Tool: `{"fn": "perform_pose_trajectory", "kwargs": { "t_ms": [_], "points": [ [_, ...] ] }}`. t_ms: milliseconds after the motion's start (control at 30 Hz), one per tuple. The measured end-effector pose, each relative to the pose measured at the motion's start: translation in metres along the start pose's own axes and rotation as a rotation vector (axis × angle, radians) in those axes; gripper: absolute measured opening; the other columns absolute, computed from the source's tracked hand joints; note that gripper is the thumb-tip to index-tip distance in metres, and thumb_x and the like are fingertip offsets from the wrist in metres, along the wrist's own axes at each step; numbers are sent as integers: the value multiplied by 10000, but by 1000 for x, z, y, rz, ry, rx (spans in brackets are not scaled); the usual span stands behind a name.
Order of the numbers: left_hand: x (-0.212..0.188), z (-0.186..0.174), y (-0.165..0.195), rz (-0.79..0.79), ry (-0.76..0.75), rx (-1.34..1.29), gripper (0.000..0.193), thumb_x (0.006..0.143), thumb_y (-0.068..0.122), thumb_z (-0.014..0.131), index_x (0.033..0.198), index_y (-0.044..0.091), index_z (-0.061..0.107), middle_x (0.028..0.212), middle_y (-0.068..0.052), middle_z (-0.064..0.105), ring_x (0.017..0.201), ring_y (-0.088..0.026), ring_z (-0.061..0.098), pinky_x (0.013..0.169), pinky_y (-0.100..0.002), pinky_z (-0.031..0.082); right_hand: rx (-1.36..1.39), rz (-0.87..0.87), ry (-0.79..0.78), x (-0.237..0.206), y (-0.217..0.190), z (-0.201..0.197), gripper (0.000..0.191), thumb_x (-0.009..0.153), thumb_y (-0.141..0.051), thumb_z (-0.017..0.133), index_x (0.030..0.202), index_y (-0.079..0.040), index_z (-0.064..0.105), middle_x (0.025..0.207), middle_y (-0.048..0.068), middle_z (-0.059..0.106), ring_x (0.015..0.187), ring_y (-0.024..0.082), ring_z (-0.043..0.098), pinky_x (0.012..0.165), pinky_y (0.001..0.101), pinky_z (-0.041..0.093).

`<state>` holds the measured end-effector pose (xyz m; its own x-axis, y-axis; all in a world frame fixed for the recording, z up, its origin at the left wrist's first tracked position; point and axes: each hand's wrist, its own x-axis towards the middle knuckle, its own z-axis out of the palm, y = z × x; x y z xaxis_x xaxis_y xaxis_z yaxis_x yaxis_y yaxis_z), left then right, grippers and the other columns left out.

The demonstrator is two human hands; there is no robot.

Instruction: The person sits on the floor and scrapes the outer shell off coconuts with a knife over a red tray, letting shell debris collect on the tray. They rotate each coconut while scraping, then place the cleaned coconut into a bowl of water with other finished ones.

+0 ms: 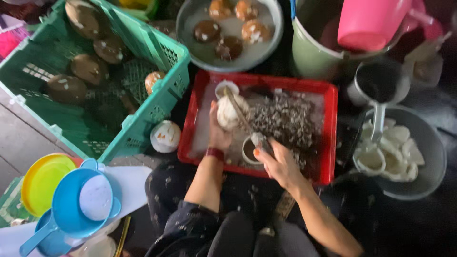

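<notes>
Dim floor, red tray [328,119] catching shavings: left hand [218,135] cups a peeled coconut [228,112] steady, right hand [281,164], fingers closed, grips a knife [243,116] against it.

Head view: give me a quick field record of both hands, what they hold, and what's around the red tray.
left hand: grips a pale peeled coconut over the red tray
right hand: holds a knife whose blade lies across the coconut
tray contents: dark shavings, two small cut pieces
left of tray: green crate with brown coconuts
above tray: grey basin of coconuts in water
right of tray: grey bowl of white coconut pieces
near left: blue scoops, yellow bowl
</notes>
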<state>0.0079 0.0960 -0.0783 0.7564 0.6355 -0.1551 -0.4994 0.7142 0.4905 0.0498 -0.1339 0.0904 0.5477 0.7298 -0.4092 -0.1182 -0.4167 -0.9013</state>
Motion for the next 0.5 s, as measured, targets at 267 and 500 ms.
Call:
{"fn": "perform_pose_trajectory", "kwargs": {
  "t_ms": [267, 500],
  "points": [
    [-9, 2, 5, -111, -6, 157, 685, 993, 597, 486, 1475, 111, 502, 1395, -96, 623, 1244, -257, 636, 1024, -468, 528, -263, -227, 95, 10, 20, 11, 398, 921, -372, 651, 1153, -49, 646, 927, 131, 718, 842, 298, 675, 748, 393, 510],
    [-11, 17, 19, -28, 63, -79, 698, 1011, 596, 484, 1502, 100, 507, 1453, -106, 603, 1295, -262, 602, 1060, -423, 519, -426, -219, 205, 29, 36, 14, 417, 940, -406, 666, 1182, -67, 684, 1007, 210, 743, 966, 385, 710, 793, 428, 553]
  ]
}}
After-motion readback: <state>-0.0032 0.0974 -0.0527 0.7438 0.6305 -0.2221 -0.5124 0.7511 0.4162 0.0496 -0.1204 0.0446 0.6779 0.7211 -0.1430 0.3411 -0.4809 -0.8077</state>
